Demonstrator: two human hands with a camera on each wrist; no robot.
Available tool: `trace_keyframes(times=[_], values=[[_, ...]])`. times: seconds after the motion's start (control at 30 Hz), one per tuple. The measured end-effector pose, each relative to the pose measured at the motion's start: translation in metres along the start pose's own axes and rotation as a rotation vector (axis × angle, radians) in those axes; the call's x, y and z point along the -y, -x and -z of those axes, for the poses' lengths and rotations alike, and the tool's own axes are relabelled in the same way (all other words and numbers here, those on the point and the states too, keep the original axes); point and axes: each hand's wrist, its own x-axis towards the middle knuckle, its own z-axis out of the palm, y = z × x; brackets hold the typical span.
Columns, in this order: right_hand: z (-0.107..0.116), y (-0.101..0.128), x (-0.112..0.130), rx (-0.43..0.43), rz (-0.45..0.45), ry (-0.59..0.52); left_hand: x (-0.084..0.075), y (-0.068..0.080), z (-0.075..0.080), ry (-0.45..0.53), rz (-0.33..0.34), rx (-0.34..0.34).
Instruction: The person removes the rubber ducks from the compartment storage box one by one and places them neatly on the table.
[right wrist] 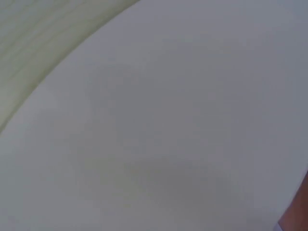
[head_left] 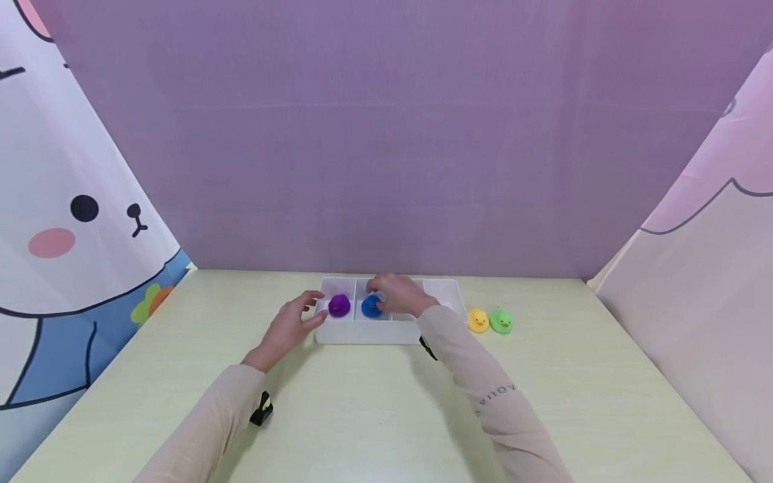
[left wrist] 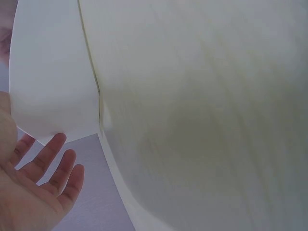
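A white divided tray [head_left: 368, 333] sits mid-table at the back. A purple duck toy [head_left: 339, 305] lies in its left compartment and a blue duck toy [head_left: 370, 308] in the middle one. My right hand [head_left: 380, 299] reaches over the tray, fingers curled round the blue duck. My left hand [head_left: 313, 312] rests at the tray's left end, fingers relaxed and touching its rim; the left wrist view shows that hand [left wrist: 45, 180] with straight fingers beside a white wall [left wrist: 48, 72]. A blurred white surface [right wrist: 183, 134] fills the right wrist view and hides the hand.
A yellow duck [head_left: 478, 320] and a green duck [head_left: 500, 320] stand on the pale table [head_left: 386, 409] just right of the tray. The tray's right compartment [head_left: 443, 295] holds nothing visible. Purple backdrop behind, printed curtains on both sides.
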Motion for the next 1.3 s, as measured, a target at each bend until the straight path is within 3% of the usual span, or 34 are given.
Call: trace_keyframes(times=[0.47,1.3], values=[[-0.0017,-0.0039,0.0046,0.033,0.040,0.099,-0.0002,0.0006,0.0000,0.003,-0.008,0.001],[-0.0031,-0.0052,0.0042,0.040,0.072,0.123,-0.0003,0.0003,-0.0009,0.000,-0.006,-0.003]])
